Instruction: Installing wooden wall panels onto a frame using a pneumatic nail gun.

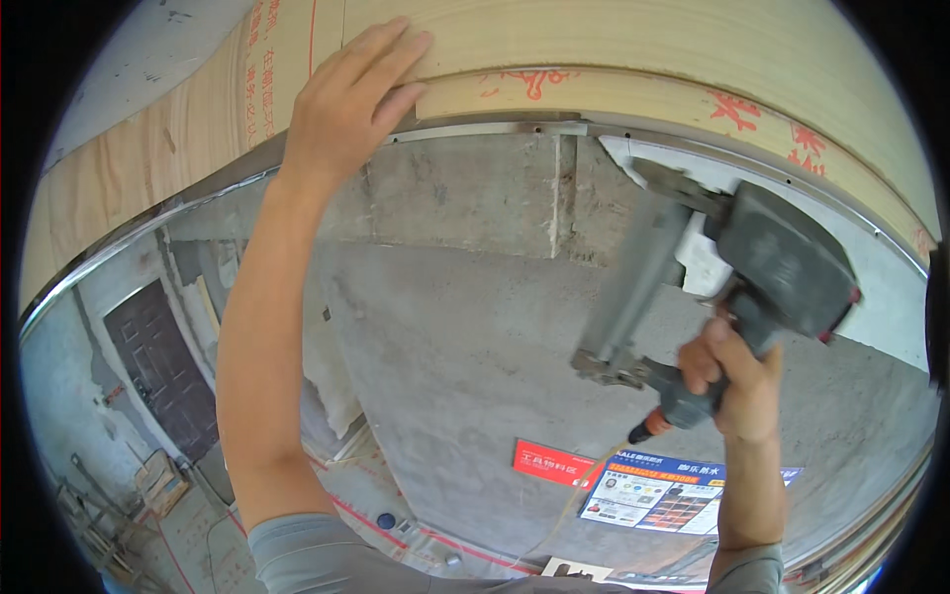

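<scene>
Apparently, we are somewhere in the middle of the work, by our judgement. The pale wooden panel (633, 35) lies overhead, and the narrow wooden strip (643, 94) runs along its lower edge, just above the metal rail (495, 130). So the placing of the wood looks mostly done. We cannot make out any nail heads, therefore we cannot say how much is fastened; the fastening is, we suppose, what is left.

Our left hand (341, 109) grips nothing; it lies against the wood with extended fingers, its thumb just beside the end of the strip. Our right hand (737, 376) is closed around the handle of the nail gun (787, 262), well apart from the left one. The gun is on the right side, below the strip and before the grey wall (475, 317). It is blurred, but its nose seems not to touch the wood.

This nose points up and to the left, while the bulky rear end faces right and somewhat lower. The long magazine (633, 282) slants steeply, from the nose down and leftward; the handle follows roughly the same direction, with the hose fitting (650, 427) at its bottom.
</scene>
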A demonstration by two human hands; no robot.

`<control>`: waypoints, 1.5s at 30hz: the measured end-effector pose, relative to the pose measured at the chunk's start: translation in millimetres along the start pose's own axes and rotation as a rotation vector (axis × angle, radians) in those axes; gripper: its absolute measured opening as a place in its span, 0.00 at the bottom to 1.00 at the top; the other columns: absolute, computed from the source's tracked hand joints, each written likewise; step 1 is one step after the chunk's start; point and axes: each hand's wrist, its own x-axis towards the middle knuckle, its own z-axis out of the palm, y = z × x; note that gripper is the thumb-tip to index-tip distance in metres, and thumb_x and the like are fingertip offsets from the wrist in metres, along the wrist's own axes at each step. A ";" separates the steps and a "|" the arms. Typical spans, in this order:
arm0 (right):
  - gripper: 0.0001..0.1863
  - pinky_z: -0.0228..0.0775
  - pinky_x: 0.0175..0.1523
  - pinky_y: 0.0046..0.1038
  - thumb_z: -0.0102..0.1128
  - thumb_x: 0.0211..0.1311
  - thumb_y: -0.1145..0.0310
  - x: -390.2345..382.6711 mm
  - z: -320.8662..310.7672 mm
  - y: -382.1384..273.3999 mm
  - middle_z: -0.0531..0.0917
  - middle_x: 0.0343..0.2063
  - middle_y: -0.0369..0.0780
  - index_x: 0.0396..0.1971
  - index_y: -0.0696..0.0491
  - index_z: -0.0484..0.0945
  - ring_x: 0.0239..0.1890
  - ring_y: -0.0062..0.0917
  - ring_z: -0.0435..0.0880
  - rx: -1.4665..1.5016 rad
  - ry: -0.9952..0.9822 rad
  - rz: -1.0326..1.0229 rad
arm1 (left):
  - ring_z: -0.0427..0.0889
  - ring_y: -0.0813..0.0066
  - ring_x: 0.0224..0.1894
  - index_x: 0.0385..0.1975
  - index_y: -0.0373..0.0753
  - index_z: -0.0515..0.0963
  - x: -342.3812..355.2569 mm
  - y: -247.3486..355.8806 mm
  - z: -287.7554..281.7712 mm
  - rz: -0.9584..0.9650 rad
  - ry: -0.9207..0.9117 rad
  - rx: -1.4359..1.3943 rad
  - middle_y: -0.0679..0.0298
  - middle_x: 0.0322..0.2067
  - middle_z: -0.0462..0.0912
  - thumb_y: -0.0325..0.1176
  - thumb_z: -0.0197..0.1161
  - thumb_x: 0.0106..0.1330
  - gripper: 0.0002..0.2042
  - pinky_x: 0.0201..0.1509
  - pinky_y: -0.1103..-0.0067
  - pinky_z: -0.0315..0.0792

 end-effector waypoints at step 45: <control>0.10 0.72 0.33 0.31 0.64 0.66 0.70 60.3 103.9 43.3 0.73 0.16 0.35 0.31 0.54 0.71 0.17 0.22 0.73 -0.084 -0.141 0.064 | 0.87 0.58 0.48 0.51 0.43 0.84 -2.5 13.3 16.8 0.001 0.130 0.111 0.61 0.52 0.85 0.32 0.75 0.55 0.21 0.49 0.71 0.82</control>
